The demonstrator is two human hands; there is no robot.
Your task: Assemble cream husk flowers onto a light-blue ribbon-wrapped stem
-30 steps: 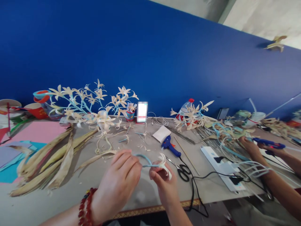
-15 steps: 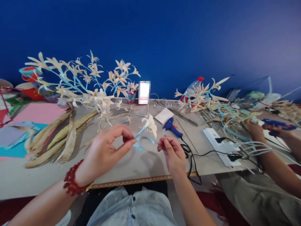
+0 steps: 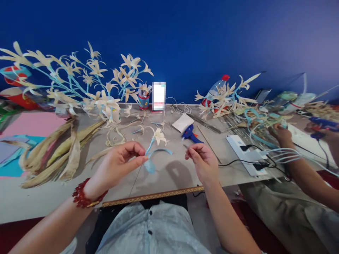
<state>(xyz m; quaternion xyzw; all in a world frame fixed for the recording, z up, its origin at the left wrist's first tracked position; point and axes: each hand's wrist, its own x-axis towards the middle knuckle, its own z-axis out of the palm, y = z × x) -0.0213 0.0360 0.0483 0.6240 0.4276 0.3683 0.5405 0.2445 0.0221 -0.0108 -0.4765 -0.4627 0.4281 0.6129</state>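
In the head view my left hand (image 3: 115, 164) pinches the blue-wrapped stem of a cream artificial flower (image 3: 159, 137) between thumb and fingertips. A light blue strip (image 3: 162, 151) curls loose from that stem, its free end reaching toward the right. Apart from it, my right hand (image 3: 203, 162) is closed in a pinch on a small thin pointed piece, whose kind I cannot make out. Just behind my right hand, a blue glue gun (image 3: 191, 134) lies on the table beside a white pad (image 3: 182, 122).
Dried husks (image 3: 71, 151) and coloured paper (image 3: 31, 125) lie at left. Bunches of finished flowers (image 3: 103, 102) stand at the back near a pen cup (image 3: 143, 101). A power strip (image 3: 239, 155) lies at right, where a co-worker's hand holds another glue gun (image 3: 324, 123).
My hands have drawn further apart, the right one moving to the right. The flower has shifted left and lower with my left hand. The co-worker's glue gun has moved right.
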